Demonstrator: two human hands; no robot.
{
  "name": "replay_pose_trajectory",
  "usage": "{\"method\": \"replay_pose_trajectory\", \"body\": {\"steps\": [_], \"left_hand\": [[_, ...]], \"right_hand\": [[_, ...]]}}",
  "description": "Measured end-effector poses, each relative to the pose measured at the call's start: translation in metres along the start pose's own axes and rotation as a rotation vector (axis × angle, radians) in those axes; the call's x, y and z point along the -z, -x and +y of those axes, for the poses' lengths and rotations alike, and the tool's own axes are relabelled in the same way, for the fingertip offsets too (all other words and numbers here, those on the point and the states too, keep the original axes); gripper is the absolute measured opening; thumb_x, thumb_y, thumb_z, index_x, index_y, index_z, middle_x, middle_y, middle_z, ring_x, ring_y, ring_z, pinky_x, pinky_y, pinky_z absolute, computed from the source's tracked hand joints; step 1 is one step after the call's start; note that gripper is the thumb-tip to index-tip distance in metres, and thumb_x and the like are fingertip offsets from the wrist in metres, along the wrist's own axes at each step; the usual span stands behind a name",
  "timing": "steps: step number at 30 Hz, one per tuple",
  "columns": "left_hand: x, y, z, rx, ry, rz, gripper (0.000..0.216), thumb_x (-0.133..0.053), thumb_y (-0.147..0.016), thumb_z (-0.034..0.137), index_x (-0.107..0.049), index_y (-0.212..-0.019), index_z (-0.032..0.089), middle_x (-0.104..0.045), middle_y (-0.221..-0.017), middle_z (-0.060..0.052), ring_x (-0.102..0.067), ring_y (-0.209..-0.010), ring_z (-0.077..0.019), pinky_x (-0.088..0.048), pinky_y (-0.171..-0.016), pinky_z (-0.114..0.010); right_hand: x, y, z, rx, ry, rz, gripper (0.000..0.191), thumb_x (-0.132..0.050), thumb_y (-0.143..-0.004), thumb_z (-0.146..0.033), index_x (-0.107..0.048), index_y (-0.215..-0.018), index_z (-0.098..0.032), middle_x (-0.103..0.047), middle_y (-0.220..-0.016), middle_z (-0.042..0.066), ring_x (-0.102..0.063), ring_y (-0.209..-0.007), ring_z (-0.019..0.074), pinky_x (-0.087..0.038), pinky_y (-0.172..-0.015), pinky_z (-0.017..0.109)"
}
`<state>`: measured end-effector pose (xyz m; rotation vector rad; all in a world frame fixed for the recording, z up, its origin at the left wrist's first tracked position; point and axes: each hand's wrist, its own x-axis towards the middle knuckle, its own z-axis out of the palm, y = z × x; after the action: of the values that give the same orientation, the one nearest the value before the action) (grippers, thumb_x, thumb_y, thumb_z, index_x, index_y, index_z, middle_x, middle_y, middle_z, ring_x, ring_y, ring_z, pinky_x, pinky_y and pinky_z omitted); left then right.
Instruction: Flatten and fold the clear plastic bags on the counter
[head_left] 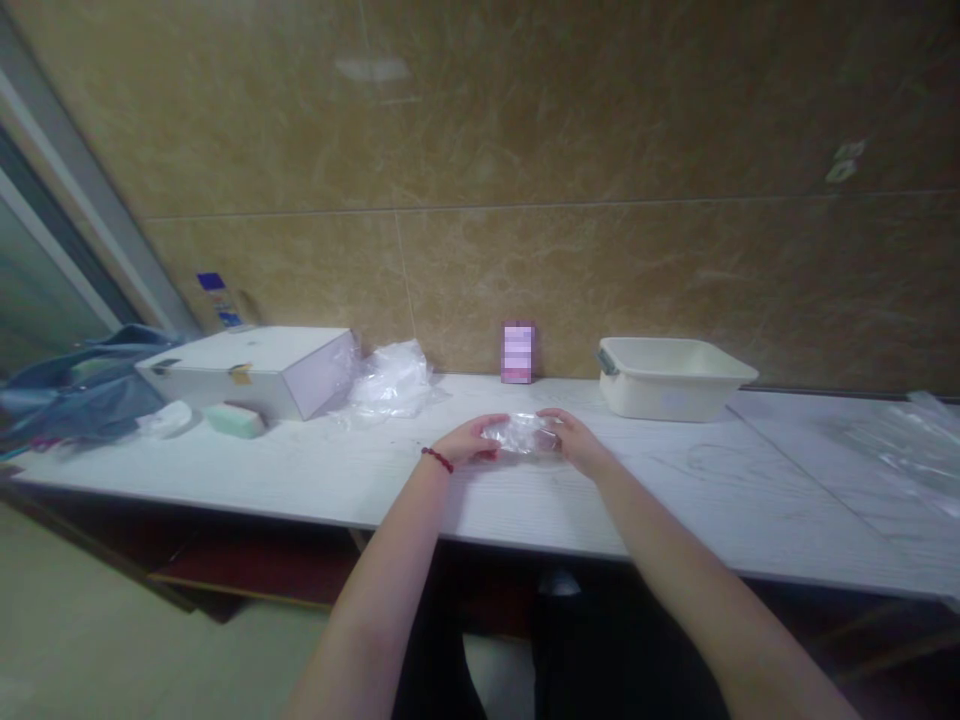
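i can't make out what the clear plastic packet [523, 434] between my 2 hands contains; glare and creases blur it, and fingers cover parts of both ends. my left hand [478, 438], with a red bead bracelet [437, 460] at the wrist, pinches its left end, and my right hand [576, 440] pinches its right end. the packet is over the middle of the white surface [337, 475]; whether it touches down i cannot tell. behind it, a small panel [517, 353] stands upright by the wall, its face pixelated past reading. to the right, the cream basin [664, 402] is open-topped, but its near wall hides the bottom. to the left, the white box [259, 350] has its top closed, hiding its inside, and a blue-capped bottle [219, 300] is partly hidden behind it. crumpled plastic [394, 378] lies beside the box, a pale green block [235, 420] in front. at far right, clear sheeting [919, 445] is cut off by my view's edge.
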<state>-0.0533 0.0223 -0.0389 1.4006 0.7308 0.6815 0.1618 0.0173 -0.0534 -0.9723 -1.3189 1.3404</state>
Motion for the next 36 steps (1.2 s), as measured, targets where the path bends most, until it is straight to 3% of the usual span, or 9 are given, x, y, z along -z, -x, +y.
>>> {"method": "replay_pose_trajectory", "body": {"steps": [5,10,16,18,20,23,26,29,36], "left_hand": [[-0.005,0.008,0.006,-0.07,0.029,0.006,0.065,-0.062,-0.061,0.016,-0.035,-0.12,0.016,-0.053,-0.077,-0.002,-0.05,-0.058,-0.0065,-0.042,-0.059,-0.022],[-0.014,0.025,0.013,-0.094,0.024,-0.07,0.062,-0.062,-0.061,0.015,-0.038,-0.118,0.017,-0.051,-0.093,-0.006,-0.051,-0.066,-0.0084,-0.043,-0.065,-0.026],[-0.023,0.031,0.005,0.101,-0.118,0.021,0.058,-0.06,-0.061,0.017,-0.04,-0.116,0.015,-0.057,-0.075,-0.003,-0.052,-0.057,-0.0079,-0.043,-0.057,-0.022],[-0.023,0.028,0.0,0.192,-0.238,0.079,0.06,-0.059,-0.062,0.018,-0.038,-0.118,0.013,-0.056,-0.06,0.0,-0.051,-0.049,-0.0085,-0.041,-0.049,-0.021],[-0.023,0.024,-0.004,0.23,-0.347,0.107,0.06,-0.056,-0.064,0.021,-0.037,-0.12,0.012,-0.053,-0.048,0.003,-0.049,-0.042,-0.0088,-0.038,-0.045,-0.019],[-0.021,0.018,-0.007,0.177,-0.496,0.177,0.052,-0.052,-0.065,0.021,-0.043,-0.115,0.014,-0.055,-0.049,0.002,-0.048,-0.042,-0.0094,-0.038,-0.046,-0.02],[-0.018,0.014,-0.008,0.019,-0.627,0.248,0.039,-0.051,-0.062,0.018,-0.057,-0.1,0.014,-0.063,-0.073,-0.004,-0.055,-0.064,-0.014,-0.042,-0.06,-0.022],[-0.015,0.014,-0.007,-0.02,-0.703,0.281,0.038,-0.052,-0.055,0.011,-0.06,-0.092,0.015,-0.062,-0.089,-0.005,-0.054,-0.081,-0.0181,-0.04,-0.072,-0.024],[-0.006,0.022,0.0,0.07,-0.632,0.167,0.05,-0.051,-0.053,0.006,-0.054,-0.103,0.011,-0.062,-0.08,-0.005,-0.054,-0.068,-0.0149,-0.041,-0.062,-0.024]], "right_hand": [[0.003,0.007,-0.014,-0.156,-0.174,0.022,0.021,-0.041,-0.072,-0.023,-0.042,-0.093,-0.022,-0.059,-0.069,0.0,-0.057,-0.061,0.0119,-0.045,-0.059,0.029],[0.002,0.012,-0.022,-0.352,-0.151,0.049,0.028,-0.042,-0.075,-0.039,-0.045,-0.092,-0.018,-0.06,-0.075,0.006,-0.056,-0.059,0.0129,-0.044,-0.056,0.028],[-0.005,0.014,-0.017,-0.299,0.558,0.146,0.022,-0.046,-0.075,-0.032,-0.054,-0.065,-0.014,-0.056,-0.057,0.005,-0.053,-0.055,0.014,-0.04,-0.051,0.025],[-0.007,0.015,-0.023,-0.25,0.798,0.201,0.023,-0.043,-0.076,-0.033,-0.055,-0.067,-0.015,-0.057,-0.06,0.008,-0.055,-0.064,0.0168,-0.04,-0.059,0.027],[-0.015,0.017,-0.03,-0.08,0.999,0.227,0.024,-0.04,-0.078,-0.031,-0.057,-0.075,-0.015,-0.06,-0.074,0.011,-0.054,-0.079,0.019,-0.038,-0.071,0.029],[-0.038,0.022,-0.029,0.189,1.217,0.089,0.031,-0.03,-0.082,-0.027,-0.055,-0.093,-0.013,-0.057,-0.098,0.013,-0.048,-0.096,0.0191,-0.031,-0.084,0.03],[-0.063,0.028,-0.012,0.263,1.266,-0.102,0.039,-0.023,-0.083,-0.024,-0.044,-0.113,-0.01,-0.045,-0.118,0.012,-0.038,-0.11,0.018,-0.025,-0.092,0.03],[-0.074,0.036,0.01,0.242,1.342,-0.186,0.048,-0.024,-0.083,-0.032,-0.031,-0.123,-0.007,-0.029,-0.129,0.014,-0.024,-0.119,0.0211,-0.017,-0.096,0.036],[-0.053,0.046,0.011,0.082,1.357,-0.22,0.063,-0.021,-0.078,-0.054,-0.025,-0.127,-0.015,-0.02,-0.133,0.009,-0.012,-0.122,0.026,-0.008,-0.096,0.047]]}}
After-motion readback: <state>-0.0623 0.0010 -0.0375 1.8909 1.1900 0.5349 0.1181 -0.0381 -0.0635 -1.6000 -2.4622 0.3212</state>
